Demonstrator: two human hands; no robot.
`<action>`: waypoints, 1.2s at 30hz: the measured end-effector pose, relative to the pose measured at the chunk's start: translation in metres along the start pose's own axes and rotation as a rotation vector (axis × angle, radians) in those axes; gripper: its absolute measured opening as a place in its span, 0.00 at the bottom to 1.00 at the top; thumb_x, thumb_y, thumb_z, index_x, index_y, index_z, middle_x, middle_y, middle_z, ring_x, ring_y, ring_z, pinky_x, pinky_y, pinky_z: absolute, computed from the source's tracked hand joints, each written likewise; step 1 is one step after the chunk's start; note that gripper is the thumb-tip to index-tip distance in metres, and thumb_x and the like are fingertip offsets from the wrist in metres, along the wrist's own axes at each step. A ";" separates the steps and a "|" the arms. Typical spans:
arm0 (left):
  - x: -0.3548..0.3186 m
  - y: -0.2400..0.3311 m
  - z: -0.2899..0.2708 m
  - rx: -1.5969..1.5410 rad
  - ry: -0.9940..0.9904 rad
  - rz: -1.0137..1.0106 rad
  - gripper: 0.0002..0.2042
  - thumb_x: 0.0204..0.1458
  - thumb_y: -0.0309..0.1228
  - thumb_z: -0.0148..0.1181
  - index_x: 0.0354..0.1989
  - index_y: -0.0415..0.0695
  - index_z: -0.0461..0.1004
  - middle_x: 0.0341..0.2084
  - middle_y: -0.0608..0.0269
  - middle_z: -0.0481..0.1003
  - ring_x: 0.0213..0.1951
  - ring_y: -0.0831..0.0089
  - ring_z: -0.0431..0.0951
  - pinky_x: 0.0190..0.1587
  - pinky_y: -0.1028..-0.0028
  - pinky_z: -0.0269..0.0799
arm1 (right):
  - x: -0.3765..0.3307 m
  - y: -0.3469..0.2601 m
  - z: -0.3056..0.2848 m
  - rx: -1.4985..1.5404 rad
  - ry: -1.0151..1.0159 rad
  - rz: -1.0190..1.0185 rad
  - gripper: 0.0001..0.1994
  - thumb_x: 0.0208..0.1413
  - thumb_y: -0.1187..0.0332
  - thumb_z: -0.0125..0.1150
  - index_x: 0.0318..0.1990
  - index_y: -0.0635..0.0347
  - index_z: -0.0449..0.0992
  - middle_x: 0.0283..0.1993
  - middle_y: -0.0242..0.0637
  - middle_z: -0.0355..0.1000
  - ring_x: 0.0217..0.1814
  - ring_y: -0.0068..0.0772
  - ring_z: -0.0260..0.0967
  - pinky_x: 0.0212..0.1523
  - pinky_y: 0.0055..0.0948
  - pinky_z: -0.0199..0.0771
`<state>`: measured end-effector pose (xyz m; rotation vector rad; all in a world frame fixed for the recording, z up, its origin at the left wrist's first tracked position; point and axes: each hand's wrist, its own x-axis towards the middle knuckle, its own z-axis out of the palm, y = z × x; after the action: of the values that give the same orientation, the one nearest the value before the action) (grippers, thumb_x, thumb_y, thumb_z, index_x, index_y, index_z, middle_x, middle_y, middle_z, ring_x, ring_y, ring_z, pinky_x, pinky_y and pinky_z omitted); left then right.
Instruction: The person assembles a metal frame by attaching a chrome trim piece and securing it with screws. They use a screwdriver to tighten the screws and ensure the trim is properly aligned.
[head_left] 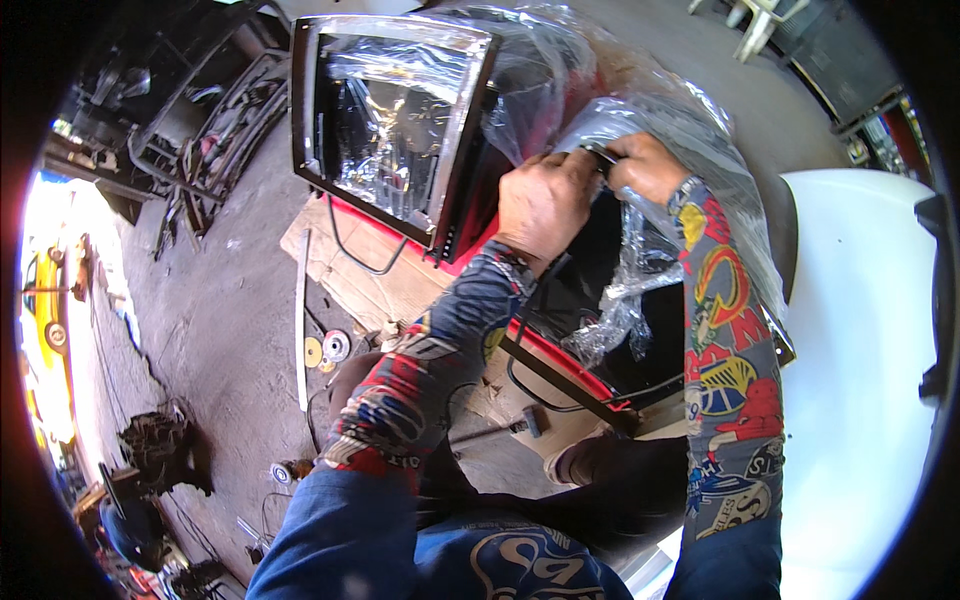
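My left hand (548,200) and my right hand (648,168) are close together above a red and black metal cabinet-like body (560,365). Both are closed, fingers curled at a small dark piece (601,154) that I cannot make out. Clear plastic wrap (670,125) is bunched around and under the hands, and a crumpled strip of it (630,310) hangs over the dark opening below. To the left of my left hand stands a metal-framed panel (470,150) with plastic film across its middle.
Flattened cardboard (380,285) lies under the red body. A hammer (528,422), grinding discs (336,346) and a long metal strip (303,320) are on the floor at left. A white curved panel (850,380) stands close on the right. Scrap metal frames (210,150) fill the far left.
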<state>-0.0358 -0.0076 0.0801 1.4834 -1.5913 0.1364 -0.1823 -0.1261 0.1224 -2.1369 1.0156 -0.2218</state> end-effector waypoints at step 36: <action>-0.003 -0.006 -0.005 -0.053 -0.140 -0.122 0.15 0.47 0.37 0.67 0.38 0.40 0.74 0.31 0.49 0.77 0.35 0.49 0.80 0.36 0.58 0.76 | -0.002 0.003 0.002 0.198 -0.043 0.158 0.12 0.38 0.75 0.58 0.33 0.68 0.79 0.24 0.33 0.71 0.25 0.25 0.68 0.29 0.27 0.67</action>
<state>-0.0285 -0.0042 0.0780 1.5720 -1.5970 -0.0802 -0.1846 -0.1254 0.1193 -1.8672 1.0848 -0.1902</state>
